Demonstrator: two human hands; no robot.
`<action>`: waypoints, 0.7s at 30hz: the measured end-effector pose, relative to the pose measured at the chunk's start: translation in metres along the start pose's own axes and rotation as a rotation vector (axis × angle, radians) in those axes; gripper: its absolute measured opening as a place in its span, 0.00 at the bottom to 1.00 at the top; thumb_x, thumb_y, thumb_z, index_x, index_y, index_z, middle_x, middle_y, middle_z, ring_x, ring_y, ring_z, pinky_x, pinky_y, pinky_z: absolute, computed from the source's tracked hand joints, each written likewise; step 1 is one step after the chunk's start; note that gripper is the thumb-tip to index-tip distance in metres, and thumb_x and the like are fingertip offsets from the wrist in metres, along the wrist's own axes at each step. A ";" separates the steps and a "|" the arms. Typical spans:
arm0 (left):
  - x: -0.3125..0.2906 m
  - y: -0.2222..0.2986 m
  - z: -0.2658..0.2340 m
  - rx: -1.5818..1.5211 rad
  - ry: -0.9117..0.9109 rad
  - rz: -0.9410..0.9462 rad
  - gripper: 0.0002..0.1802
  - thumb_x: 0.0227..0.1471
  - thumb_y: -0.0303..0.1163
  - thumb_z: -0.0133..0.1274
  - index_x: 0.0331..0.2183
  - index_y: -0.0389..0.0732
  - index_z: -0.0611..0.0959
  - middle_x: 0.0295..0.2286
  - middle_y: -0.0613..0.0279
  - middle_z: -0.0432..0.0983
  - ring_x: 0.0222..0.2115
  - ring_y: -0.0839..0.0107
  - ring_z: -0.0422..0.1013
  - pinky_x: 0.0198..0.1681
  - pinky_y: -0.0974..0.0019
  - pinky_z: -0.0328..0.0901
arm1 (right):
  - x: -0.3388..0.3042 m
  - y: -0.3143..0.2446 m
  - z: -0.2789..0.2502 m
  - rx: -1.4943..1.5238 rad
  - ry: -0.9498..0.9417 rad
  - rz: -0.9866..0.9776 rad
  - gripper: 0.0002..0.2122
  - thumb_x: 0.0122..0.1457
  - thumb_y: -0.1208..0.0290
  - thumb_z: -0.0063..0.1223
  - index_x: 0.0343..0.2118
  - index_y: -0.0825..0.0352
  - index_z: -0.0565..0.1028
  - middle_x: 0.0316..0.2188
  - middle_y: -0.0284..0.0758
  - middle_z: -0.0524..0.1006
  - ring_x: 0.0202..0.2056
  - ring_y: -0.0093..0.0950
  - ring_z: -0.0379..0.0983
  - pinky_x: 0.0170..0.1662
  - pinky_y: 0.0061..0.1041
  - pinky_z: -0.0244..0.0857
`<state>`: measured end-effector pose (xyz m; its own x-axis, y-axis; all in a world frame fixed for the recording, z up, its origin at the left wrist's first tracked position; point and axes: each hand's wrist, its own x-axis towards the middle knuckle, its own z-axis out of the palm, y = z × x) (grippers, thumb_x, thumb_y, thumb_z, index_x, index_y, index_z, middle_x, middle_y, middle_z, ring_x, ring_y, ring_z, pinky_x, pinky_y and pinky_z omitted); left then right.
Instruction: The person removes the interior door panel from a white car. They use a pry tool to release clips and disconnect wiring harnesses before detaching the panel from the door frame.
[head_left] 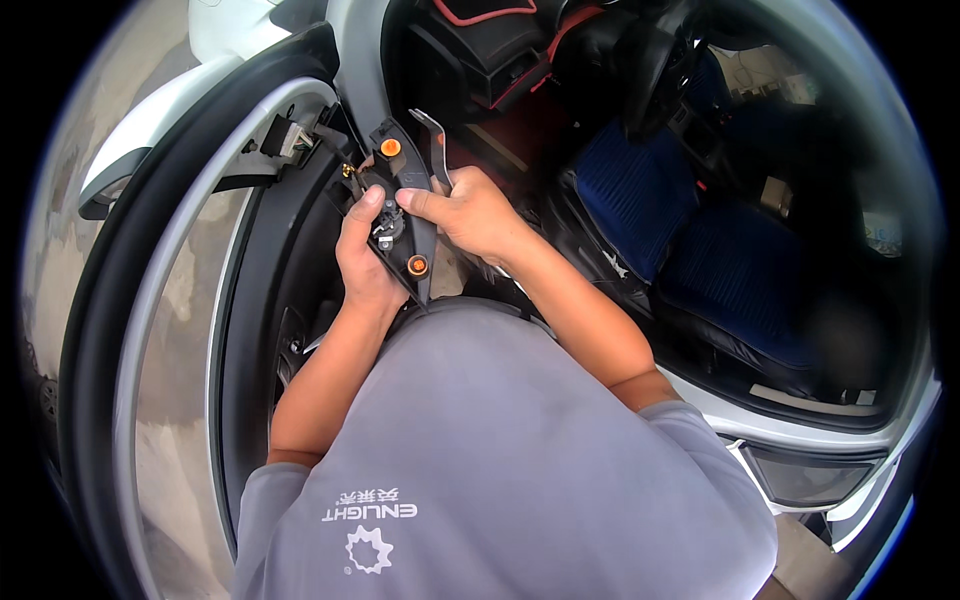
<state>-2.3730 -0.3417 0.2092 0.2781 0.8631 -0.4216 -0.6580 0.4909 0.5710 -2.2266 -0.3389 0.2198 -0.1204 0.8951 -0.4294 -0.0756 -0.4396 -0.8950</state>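
Both hands hold a black triangular trim piece [415, 180] in front of my body, its back face turned up. Two orange clips [390, 147] stand out from it, near its far and near ends. A small round black part [388, 222] with a metal tab sits in its middle. My left hand [368, 258] grips the left edge, thumb on top beside the round part. My right hand [482, 217] is closed on the right edge with its thumb pressing the piece. A forked metal pry tool [437, 135] sticks out from the same right hand.
An open car door [265, 250] stands on the left, with a bracket and connector [290, 140] exposed at its window corner. Its outside mirror [112, 190] is beyond. To the right are the blue-covered front seat [640, 190], the steering wheel and the white door sill [720, 405].
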 end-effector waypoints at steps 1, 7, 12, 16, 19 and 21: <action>-0.002 -0.001 0.003 -0.001 0.020 0.002 0.26 0.56 0.49 0.48 0.44 0.35 0.79 0.32 0.54 0.80 0.29 0.64 0.78 0.34 0.63 0.74 | -0.001 -0.004 -0.002 0.027 -0.023 0.016 0.15 0.60 0.61 0.63 0.32 0.72 0.79 0.26 0.33 0.78 0.26 0.20 0.72 0.31 0.22 0.67; -0.008 0.001 0.027 -0.022 0.152 -0.007 0.24 0.52 0.46 0.47 0.37 0.33 0.81 0.28 0.54 0.80 0.27 0.63 0.76 0.32 0.62 0.71 | 0.005 -0.019 -0.022 0.238 -0.227 0.164 0.11 0.61 0.64 0.62 0.31 0.67 0.75 0.21 0.24 0.68 0.17 0.13 0.57 0.19 0.18 0.47; -0.012 0.004 0.028 0.024 0.028 0.005 0.24 0.55 0.44 0.46 0.41 0.31 0.80 0.33 0.54 0.80 0.31 0.65 0.78 0.35 0.64 0.72 | 0.013 -0.019 -0.032 0.365 -0.341 0.229 0.09 0.61 0.65 0.62 0.31 0.65 0.75 0.22 0.22 0.66 0.16 0.11 0.53 0.18 0.16 0.41; -0.004 -0.009 0.015 0.028 0.239 0.049 0.21 0.55 0.44 0.47 0.38 0.35 0.80 0.31 0.58 0.80 0.29 0.68 0.76 0.34 0.65 0.71 | 0.022 -0.021 -0.039 0.387 -0.417 0.321 0.08 0.61 0.67 0.62 0.31 0.63 0.75 0.22 0.22 0.67 0.16 0.11 0.52 0.16 0.16 0.41; -0.005 -0.014 0.035 -0.065 0.231 0.094 0.23 0.52 0.48 0.49 0.36 0.36 0.80 0.29 0.56 0.80 0.28 0.64 0.76 0.32 0.63 0.71 | 0.030 -0.040 -0.044 0.241 -0.446 0.308 0.07 0.60 0.68 0.62 0.31 0.63 0.75 0.22 0.23 0.69 0.15 0.11 0.53 0.15 0.16 0.42; -0.001 -0.020 0.028 -0.115 0.199 0.148 0.24 0.52 0.48 0.48 0.39 0.36 0.79 0.33 0.55 0.80 0.34 0.62 0.76 0.40 0.61 0.70 | 0.039 -0.047 -0.045 0.146 -0.468 0.336 0.08 0.59 0.68 0.62 0.30 0.65 0.75 0.21 0.27 0.72 0.14 0.12 0.55 0.14 0.16 0.43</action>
<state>-2.3400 -0.3492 0.2181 0.0379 0.8786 -0.4761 -0.7597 0.3349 0.5574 -2.1835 -0.2801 0.2401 -0.5821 0.5918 -0.5577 -0.0894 -0.7283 -0.6794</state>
